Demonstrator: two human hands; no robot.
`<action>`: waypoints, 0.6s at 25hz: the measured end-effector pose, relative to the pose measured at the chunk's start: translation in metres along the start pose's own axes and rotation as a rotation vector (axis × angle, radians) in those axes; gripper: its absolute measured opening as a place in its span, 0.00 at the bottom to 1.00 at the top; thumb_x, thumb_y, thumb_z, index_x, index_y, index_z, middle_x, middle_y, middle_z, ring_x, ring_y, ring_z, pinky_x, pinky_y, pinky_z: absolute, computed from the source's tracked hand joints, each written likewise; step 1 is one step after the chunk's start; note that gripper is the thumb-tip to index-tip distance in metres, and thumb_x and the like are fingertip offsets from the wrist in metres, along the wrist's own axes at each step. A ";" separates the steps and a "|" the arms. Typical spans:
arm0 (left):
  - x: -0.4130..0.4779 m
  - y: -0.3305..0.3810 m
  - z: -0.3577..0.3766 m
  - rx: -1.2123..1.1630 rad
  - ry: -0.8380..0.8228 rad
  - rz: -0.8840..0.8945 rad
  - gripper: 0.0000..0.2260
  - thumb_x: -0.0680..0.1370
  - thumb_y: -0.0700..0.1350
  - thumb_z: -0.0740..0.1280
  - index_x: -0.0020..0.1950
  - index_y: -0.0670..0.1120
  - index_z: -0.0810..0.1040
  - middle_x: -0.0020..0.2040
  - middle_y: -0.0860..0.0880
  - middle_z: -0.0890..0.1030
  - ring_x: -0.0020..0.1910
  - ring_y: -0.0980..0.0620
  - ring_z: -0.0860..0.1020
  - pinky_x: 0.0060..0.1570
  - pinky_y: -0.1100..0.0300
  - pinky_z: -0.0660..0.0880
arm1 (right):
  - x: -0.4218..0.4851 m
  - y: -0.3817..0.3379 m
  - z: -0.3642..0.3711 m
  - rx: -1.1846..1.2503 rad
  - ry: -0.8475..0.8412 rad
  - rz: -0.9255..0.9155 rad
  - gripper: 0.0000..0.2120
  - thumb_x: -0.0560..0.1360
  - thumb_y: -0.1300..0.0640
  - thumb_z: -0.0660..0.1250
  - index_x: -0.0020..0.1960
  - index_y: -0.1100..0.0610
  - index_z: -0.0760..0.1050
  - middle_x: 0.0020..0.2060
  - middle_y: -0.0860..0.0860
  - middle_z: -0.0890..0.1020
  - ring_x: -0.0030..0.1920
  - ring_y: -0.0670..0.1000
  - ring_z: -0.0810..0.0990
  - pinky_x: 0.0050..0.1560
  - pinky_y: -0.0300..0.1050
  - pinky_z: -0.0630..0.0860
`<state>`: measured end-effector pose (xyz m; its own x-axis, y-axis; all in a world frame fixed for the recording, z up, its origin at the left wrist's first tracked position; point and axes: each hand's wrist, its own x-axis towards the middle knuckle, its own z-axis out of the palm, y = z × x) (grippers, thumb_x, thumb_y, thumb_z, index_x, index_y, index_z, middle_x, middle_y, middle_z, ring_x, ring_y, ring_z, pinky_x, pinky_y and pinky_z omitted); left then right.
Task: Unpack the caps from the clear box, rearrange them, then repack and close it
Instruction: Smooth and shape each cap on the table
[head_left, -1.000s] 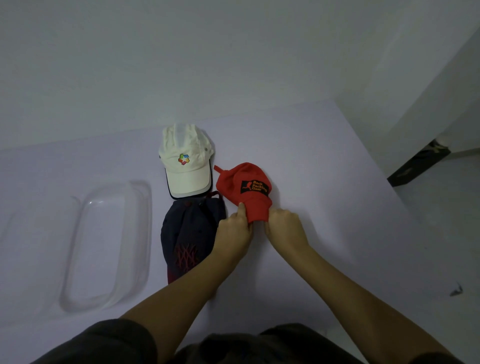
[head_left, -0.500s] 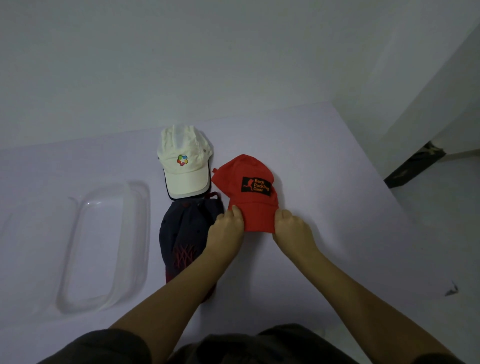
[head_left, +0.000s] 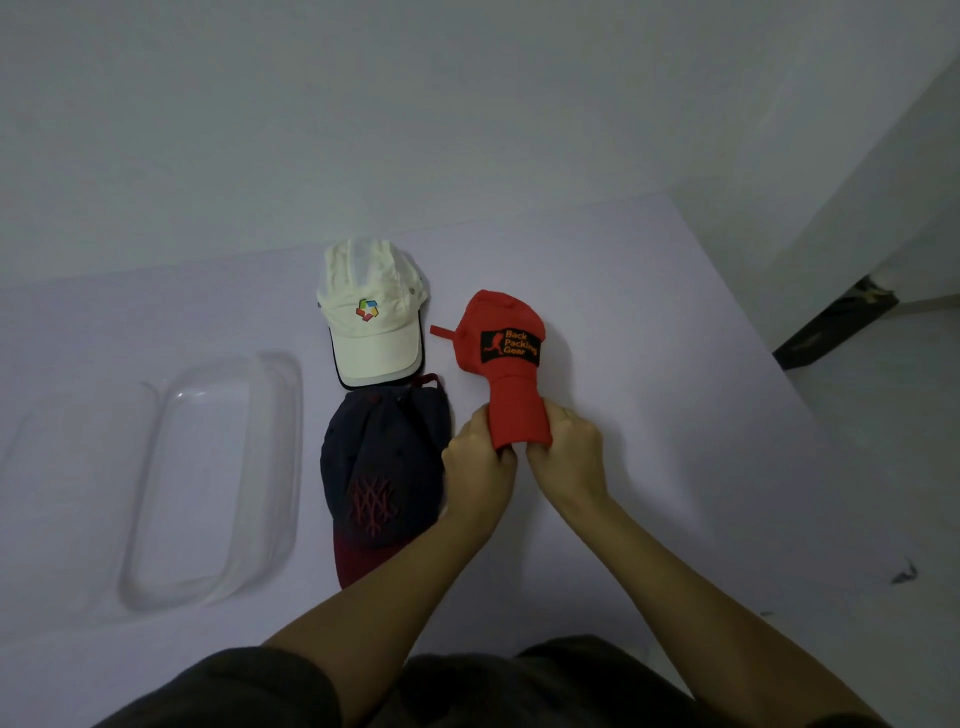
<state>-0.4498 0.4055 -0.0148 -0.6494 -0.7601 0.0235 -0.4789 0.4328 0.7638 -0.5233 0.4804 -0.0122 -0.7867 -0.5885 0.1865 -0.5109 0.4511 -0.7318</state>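
Left hand (head_left: 480, 457) and right hand (head_left: 569, 452) squeeze the red cap (head_left: 501, 358) brim curved.

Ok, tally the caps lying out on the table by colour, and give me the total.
White cap: 1
Red cap: 1
Navy cap: 1
Total: 3 caps

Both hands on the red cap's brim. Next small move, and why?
Likely set the red cap flat beside the navy cap: left hand and right hand both grip its curled brim, while the white cap lies flat.
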 end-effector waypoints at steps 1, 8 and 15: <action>0.000 -0.006 0.001 0.021 -0.020 0.040 0.14 0.70 0.28 0.62 0.55 0.35 0.77 0.40 0.38 0.81 0.35 0.41 0.79 0.36 0.53 0.75 | 0.000 0.005 -0.001 -0.043 -0.011 -0.032 0.14 0.71 0.58 0.65 0.52 0.65 0.78 0.38 0.59 0.83 0.33 0.55 0.79 0.37 0.41 0.73; -0.010 -0.049 0.012 0.344 -0.176 0.077 0.19 0.77 0.33 0.59 0.68 0.34 0.66 0.54 0.37 0.75 0.48 0.40 0.77 0.45 0.49 0.75 | -0.011 0.047 0.009 -0.502 -0.097 -0.066 0.24 0.64 0.71 0.72 0.59 0.65 0.73 0.38 0.58 0.79 0.30 0.55 0.78 0.25 0.44 0.74; -0.024 -0.066 0.024 0.401 -0.367 0.144 0.24 0.75 0.34 0.60 0.71 0.34 0.61 0.60 0.36 0.72 0.53 0.39 0.74 0.54 0.49 0.74 | -0.040 0.073 0.000 -0.460 -0.276 0.093 0.25 0.67 0.70 0.65 0.64 0.64 0.70 0.45 0.60 0.77 0.42 0.60 0.77 0.33 0.51 0.75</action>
<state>-0.4168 0.4065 -0.0809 -0.8534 -0.4923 -0.1711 -0.5107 0.7244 0.4631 -0.5291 0.5366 -0.0731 -0.7473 -0.6584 -0.0898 -0.5910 0.7203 -0.3631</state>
